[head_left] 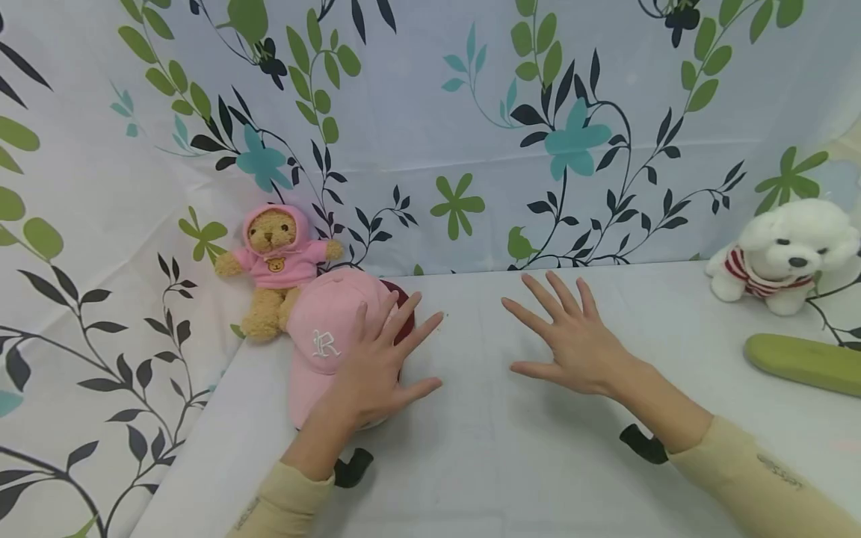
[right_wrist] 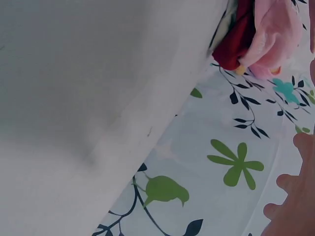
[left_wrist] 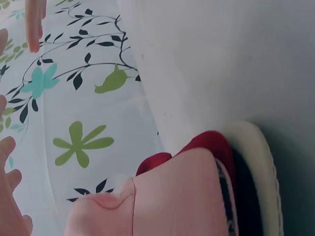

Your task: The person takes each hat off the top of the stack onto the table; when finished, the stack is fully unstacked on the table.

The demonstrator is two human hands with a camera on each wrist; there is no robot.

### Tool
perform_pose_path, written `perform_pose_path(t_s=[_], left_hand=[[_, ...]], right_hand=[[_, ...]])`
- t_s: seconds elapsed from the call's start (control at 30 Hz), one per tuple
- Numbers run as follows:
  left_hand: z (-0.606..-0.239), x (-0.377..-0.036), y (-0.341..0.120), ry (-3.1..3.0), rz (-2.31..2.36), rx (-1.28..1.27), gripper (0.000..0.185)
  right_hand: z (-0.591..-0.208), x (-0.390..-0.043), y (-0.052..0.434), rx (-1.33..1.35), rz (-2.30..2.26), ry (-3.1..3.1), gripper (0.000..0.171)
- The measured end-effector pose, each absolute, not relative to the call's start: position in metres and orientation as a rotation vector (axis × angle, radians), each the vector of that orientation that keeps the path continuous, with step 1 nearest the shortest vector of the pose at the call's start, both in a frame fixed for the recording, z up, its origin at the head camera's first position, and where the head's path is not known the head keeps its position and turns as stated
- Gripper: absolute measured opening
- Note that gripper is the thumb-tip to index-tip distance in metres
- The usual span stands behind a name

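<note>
My left hand (head_left: 377,366) is spread open in front of a pink baseball cap (head_left: 319,310) with a white embroidered R, covering part of it from the head view. Whether it touches the cap, I cannot tell. Behind the pink cap shows a dark red one (head_left: 408,314). From the left wrist, the pink cap (left_wrist: 177,191) appears stacked with dark red, navy and cream (left_wrist: 258,152) layers. My right hand (head_left: 578,347), fingers spread and holding nothing, hovers over the white table to the right of the caps.
A teddy bear (head_left: 276,258) in a pink hoodie sits behind the caps at the left. On the right stand a white plush dog (head_left: 790,250) and, nearer, a green elongated object (head_left: 807,362) cut off by the frame. A leaf-patterned cloth (head_left: 417,112) hangs behind the table (head_left: 484,463).
</note>
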State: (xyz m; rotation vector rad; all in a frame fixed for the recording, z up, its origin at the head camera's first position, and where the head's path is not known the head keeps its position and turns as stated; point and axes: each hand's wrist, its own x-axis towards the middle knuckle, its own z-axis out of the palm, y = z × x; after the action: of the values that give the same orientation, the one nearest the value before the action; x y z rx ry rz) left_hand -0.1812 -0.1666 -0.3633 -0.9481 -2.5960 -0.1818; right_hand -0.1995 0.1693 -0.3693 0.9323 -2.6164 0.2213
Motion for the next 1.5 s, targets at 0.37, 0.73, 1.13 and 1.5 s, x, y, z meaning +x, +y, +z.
perform_pose_path(t_s=[0.37, 0.73, 1.13, 1.5], left_hand=[[-0.359, -0.174, -0.192, -2.576, -0.289, -0.762, 0.084], [-0.367, -0.171, -0.222, -2.406, -0.417, -0.674, 0.079], [-0.372, -0.161, -0.249, -2.423, -0.514, -0.549, 0.082], [-0.376, -0.157, -0.264, -2.372, -0.553, -0.524, 0.082]], right_hand=[[-0.364, -0.209, 0.141, 0.926, 0.318, -2.641, 0.091], [-0.359, -0.22, 0.114, 0.9, 0.405, -2.672, 0.093], [-0.357, -0.23, 0.085, 0.903, 0.517, -2.661, 0.093], [-0.349, -0.234, 0.064, 0.913, 0.531, -2.656, 0.093]])
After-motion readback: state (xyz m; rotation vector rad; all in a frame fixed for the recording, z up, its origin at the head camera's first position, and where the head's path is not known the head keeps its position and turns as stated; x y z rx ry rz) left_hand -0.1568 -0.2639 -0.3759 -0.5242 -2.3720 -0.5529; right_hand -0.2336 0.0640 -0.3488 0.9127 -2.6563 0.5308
